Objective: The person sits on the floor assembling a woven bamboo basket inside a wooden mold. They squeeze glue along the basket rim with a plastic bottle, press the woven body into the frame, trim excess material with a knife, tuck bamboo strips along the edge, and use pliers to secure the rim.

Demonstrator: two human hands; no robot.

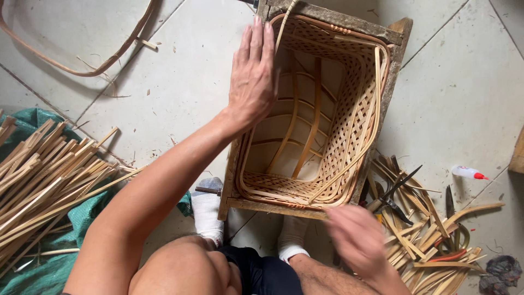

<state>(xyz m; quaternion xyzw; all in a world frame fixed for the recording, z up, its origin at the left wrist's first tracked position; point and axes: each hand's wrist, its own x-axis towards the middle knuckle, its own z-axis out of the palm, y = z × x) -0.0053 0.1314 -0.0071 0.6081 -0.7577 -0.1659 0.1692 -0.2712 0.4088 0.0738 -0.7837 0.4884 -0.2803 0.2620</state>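
Note:
A woven bamboo basket [349, 109] sits inside a rough wooden frame [393, 65] on the tiled floor. My left hand [254, 74] lies flat on the basket's left rim, fingers stretched out and pointing away from me. Blurred with motion, my right hand [355, 237] hovers near the frame's near right corner, fingers loosely apart, and I cannot make out anything in it. A thin bamboo strip [357, 150] runs loose along the basket's inner right wall.
A pile of split bamboo strips [38, 175] lies on green netting [71, 218] at left. Short bamboo offcuts [431, 240], dark shears [396, 191] and a small white glue bottle [466, 172] lie at right. A bent bamboo hoop [82, 70] curves at upper left. My socked feet [207, 216] rest under the frame.

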